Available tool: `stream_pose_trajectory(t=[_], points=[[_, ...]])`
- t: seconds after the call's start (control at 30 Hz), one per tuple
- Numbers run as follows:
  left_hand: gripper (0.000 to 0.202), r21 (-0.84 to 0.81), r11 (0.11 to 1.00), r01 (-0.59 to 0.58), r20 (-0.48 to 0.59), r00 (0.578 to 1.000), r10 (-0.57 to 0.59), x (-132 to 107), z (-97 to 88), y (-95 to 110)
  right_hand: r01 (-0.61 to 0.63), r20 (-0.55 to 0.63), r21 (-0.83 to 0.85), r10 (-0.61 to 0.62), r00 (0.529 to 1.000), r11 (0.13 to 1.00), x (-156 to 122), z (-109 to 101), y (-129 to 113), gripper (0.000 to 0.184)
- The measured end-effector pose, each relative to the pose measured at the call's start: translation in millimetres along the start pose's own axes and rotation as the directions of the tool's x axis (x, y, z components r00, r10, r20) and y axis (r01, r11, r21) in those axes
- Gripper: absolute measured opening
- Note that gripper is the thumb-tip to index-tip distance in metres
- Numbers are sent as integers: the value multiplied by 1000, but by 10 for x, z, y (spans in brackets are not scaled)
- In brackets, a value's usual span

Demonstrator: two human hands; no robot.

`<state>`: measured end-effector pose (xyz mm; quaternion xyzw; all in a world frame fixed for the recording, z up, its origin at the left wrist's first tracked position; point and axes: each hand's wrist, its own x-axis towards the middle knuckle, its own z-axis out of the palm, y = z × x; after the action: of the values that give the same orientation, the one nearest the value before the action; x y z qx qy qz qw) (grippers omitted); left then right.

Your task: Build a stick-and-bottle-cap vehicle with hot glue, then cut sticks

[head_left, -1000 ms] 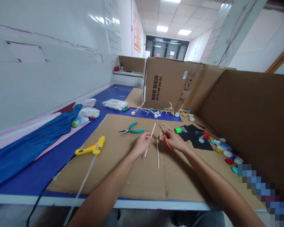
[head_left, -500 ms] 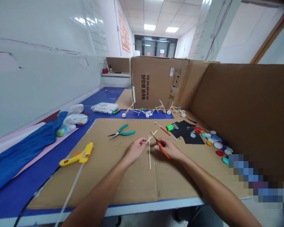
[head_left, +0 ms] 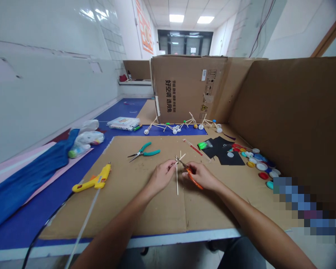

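Note:
My left hand [head_left: 165, 173] is closed, pinching a thin wooden stick [head_left: 182, 157] that slants up to the right. In my right hand [head_left: 200, 175] are orange-handled scissors [head_left: 194, 180], their dark blades reaching left across the stick close to my left fingertips. Whether the blades touch the stick I cannot tell. A longer wooden stick [head_left: 177, 183] lies upright in view on the cardboard between my hands, its far part overlapped by the held stick. Teal-handled needle-nose pliers [head_left: 144, 152] rest beyond my left hand.
A yellow glue gun [head_left: 96, 180] lies at left with its cord. Small stick-and-wheel models [head_left: 168, 126] stand at the back before a large cardboard box [head_left: 187, 89]. At right are black sheets [head_left: 232, 157], a bright green packet [head_left: 203, 145] and several bottle caps [head_left: 261, 167].
The scissors have shifted slightly left, bringing the blades across the stick near my left fingertips. My view has tilted down a little.

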<state>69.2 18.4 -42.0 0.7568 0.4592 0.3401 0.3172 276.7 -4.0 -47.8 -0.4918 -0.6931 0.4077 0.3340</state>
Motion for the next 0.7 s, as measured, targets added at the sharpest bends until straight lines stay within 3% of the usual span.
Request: stream_pose_trajectory(t=[0.43,0.7], points=[[28,-172,975,138,91,988,-124,14,44,-95,19,21,-148,-16,1000,989,-38,68,-42,29],[29,-159,977,145,92,987,-132,10,26,-54,9,4,-156,-8,1000,988,-55,114,-67,26]])
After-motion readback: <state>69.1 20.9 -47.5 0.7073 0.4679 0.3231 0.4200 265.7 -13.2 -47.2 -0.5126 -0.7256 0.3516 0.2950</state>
